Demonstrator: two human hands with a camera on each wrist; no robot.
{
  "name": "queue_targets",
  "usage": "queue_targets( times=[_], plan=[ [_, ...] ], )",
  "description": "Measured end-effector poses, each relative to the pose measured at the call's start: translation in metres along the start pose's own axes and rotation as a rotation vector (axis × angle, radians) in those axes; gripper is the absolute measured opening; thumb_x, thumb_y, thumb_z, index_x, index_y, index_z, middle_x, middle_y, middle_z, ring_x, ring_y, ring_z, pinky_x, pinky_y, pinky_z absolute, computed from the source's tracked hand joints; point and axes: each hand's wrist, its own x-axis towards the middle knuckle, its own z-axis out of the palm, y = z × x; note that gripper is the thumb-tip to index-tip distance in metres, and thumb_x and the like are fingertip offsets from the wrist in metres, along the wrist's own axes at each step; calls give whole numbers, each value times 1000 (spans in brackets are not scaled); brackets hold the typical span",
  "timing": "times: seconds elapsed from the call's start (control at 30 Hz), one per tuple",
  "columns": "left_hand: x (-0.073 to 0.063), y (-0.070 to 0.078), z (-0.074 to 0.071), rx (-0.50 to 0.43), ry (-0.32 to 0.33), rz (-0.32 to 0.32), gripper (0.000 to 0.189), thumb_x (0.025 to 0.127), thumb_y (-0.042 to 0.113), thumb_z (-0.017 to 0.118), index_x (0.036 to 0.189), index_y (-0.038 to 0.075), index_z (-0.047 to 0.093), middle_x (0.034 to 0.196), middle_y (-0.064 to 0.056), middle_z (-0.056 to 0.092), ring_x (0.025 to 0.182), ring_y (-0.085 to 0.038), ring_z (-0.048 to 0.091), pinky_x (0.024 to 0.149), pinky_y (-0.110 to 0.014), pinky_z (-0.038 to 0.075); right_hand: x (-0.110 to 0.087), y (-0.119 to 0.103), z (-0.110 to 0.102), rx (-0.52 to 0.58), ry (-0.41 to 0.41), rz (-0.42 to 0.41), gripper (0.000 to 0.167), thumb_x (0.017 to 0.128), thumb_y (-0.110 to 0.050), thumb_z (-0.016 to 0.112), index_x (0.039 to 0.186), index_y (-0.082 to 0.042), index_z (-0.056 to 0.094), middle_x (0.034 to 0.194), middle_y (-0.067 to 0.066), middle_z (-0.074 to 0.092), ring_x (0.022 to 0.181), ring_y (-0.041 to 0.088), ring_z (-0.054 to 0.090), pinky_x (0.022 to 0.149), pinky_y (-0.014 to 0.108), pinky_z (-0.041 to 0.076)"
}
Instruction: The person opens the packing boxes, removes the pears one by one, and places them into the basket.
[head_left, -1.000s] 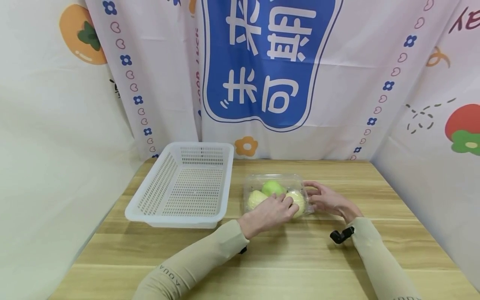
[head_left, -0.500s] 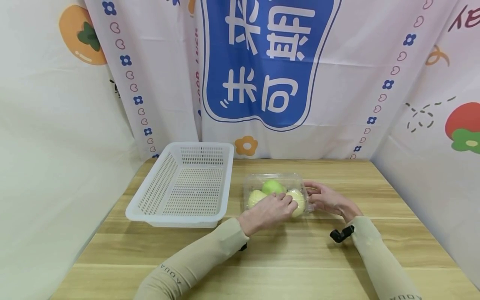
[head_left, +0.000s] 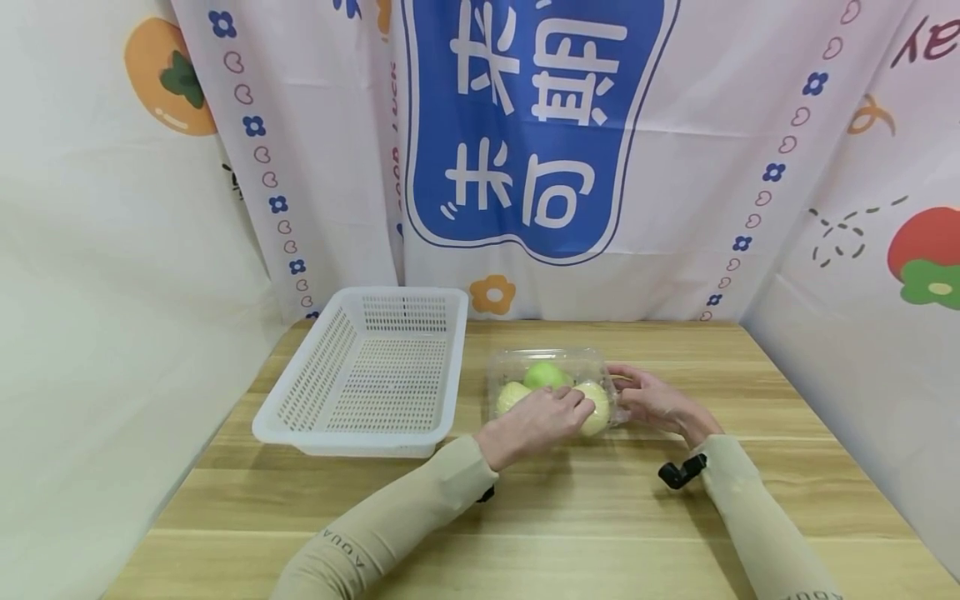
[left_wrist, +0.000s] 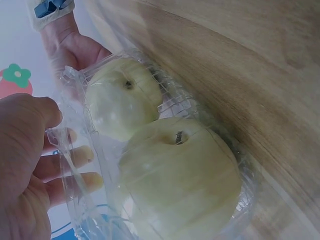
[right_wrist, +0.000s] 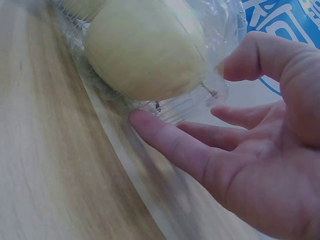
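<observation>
A clear plastic clamshell box [head_left: 551,357] lies on the wooden table, with two pale yellow pears [head_left: 594,408] at its front and a bright green fruit [head_left: 545,375] behind them. My left hand [head_left: 536,423] reaches over the front of the box. In the left wrist view its thumb and fingers [left_wrist: 70,167] stand on either side of the thin plastic edge and pinch it. My right hand [head_left: 660,402] is at the box's right side, fingers extended. In the right wrist view a fingertip touches the lower edge near the pear [right_wrist: 150,47], and the thumb is beside the plastic.
A white perforated plastic basket [head_left: 356,442] stands to the left of the box, with nothing in it. Printed cloth [head_left: 517,275] hangs behind the wooden table [head_left: 585,525] and along both sides.
Hardly anything differs. Both hands keep their places at the box, and the fruits stay inside. The head view has shifted very slightly.
</observation>
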Motion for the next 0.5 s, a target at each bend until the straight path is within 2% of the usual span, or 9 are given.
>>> queue_targets(
  times=[0.23, 0.5],
  plan=[
    [1, -1, 0, -52, -20, -29, 12, 96, 3, 52, 103, 12, 58, 98, 3, 68, 77, -6, 62, 59, -17, 54, -1, 0, 0, 8, 3, -3, 68, 97, 2, 45, 155, -3, 11, 154, 26, 28, 114, 19, 62, 87, 35, 60],
    [1, -2, 2, -52, -3, -46, 11, 95, 3, 53, 101, 12, 56, 90, 3, 66, 70, -5, 61, 54, -17, 52, 0, 0, 1, 4, -4, -10, 68, 96, 3, 44, 156, -4, 12, 157, 31, 20, 116, 20, 61, 89, 40, 59]
  ],
)
